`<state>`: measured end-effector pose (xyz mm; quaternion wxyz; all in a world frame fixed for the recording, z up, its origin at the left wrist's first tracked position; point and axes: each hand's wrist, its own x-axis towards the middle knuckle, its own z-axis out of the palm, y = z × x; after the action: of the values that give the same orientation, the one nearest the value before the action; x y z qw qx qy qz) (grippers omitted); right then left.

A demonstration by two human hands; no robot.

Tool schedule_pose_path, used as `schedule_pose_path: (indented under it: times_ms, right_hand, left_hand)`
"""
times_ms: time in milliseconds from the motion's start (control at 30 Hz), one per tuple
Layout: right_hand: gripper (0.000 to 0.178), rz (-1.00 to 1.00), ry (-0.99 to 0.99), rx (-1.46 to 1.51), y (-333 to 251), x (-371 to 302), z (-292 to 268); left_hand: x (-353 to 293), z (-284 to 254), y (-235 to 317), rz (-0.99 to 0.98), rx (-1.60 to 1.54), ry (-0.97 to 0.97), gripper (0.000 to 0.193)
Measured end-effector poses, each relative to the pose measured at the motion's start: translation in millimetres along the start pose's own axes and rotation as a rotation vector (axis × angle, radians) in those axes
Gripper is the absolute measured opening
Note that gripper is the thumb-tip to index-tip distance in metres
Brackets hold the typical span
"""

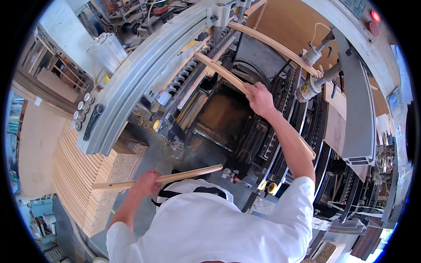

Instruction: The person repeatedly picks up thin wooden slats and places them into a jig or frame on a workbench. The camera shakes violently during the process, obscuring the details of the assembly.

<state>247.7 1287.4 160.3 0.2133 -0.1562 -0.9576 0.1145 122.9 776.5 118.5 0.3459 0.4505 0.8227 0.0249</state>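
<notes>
My left hand [148,182] is closed around a pale wooden strip [193,172], which lies roughly crosswise in front of my body. A small dark mark or hole shows near the strip's left end. Out over the machine, my right hand [261,100] grips a second wooden strip [222,74]. Its far left end reaches over the machine's rails, and the other end comes out beyond my forearm, which hides part of it. Another long wooden strip [274,44] spans the back of the machine, its right end by a metal clamp cylinder [310,90].
A big stack of wooden strips [83,179] stands at my left. Above it runs a curved-looking grey metal beam [144,70] with knobs and a black-handled tool. Toothed rails [285,118] flank a dusty brown recess [226,114]. A red lamp [375,16] glows at upper right.
</notes>
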Motion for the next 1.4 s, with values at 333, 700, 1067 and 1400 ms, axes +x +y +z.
schedule_pose_path:
  times_ms: [333, 700, 1067, 1400]
  right_hand:
    - [0.041, 0.214, 0.036, -0.338, 105.4, 45.3, 39.1]
    - [0.037, 0.301, -0.068, -0.34, 108.8, 78.9, 35.5]
    - [0.038, 0.225, -0.025, -0.411, 103.6, 80.6, 39.8]
    - [0.058, 0.412, 0.031, -0.442, 89.9, 94.2, 37.3]
  left_hand:
    - [-25.8, 33.8, -33.3, -0.266, -0.065, 0.043, 0.032]
    - [-49.8, 52.7, -47.6, -0.416, -0.097, 0.169, 0.032]
    - [-73.0, 59.0, -55.5, -0.436, -0.261, 0.211, 0.028]
    - [-187.8, 33.5, -87.5, -0.728, -0.786, 0.306, 0.033]
